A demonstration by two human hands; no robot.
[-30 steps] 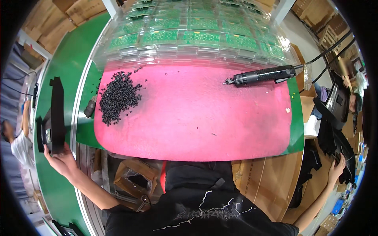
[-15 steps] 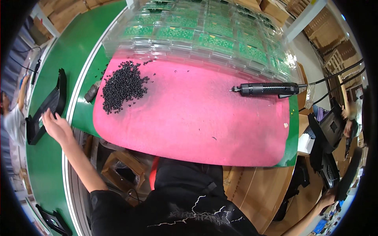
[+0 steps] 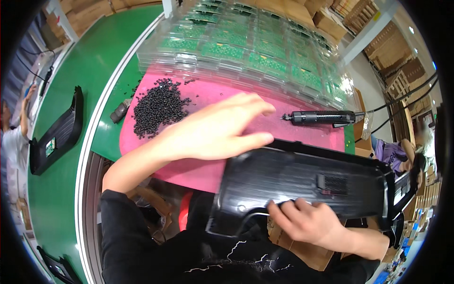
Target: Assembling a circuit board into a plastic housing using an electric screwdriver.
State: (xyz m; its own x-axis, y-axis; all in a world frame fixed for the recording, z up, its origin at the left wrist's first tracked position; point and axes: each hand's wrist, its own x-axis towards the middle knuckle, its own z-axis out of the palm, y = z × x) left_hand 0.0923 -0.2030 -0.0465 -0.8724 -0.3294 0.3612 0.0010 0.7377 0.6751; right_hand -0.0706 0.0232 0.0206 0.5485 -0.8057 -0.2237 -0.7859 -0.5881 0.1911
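Note:
A long black plastic housing (image 3: 302,182) lies across the near edge of the pink mat (image 3: 198,173), ribbed side up. My right hand (image 3: 307,222) grips its near edge from below, fingers curled over the rim. Over its far left corner my left hand (image 3: 215,130) is spread flat, with the thumb touching the housing's edge. A heap of small black screws (image 3: 158,106) sits on the mat's far left. A black electric screwdriver (image 3: 319,117) lies on the mat's far right, its cable running off to the right.
Clear trays of green circuit boards (image 3: 246,52) are stacked behind the mat. Another black housing (image 3: 59,130) rests on the green conveyor belt (image 3: 71,71) at left, where another person (image 3: 14,137) stands. Cardboard boxes (image 3: 402,71) are at right.
My left hand left the housing on the belt and came over the mat. My right hand brought a black housing up from the right onto the mat's near edge.

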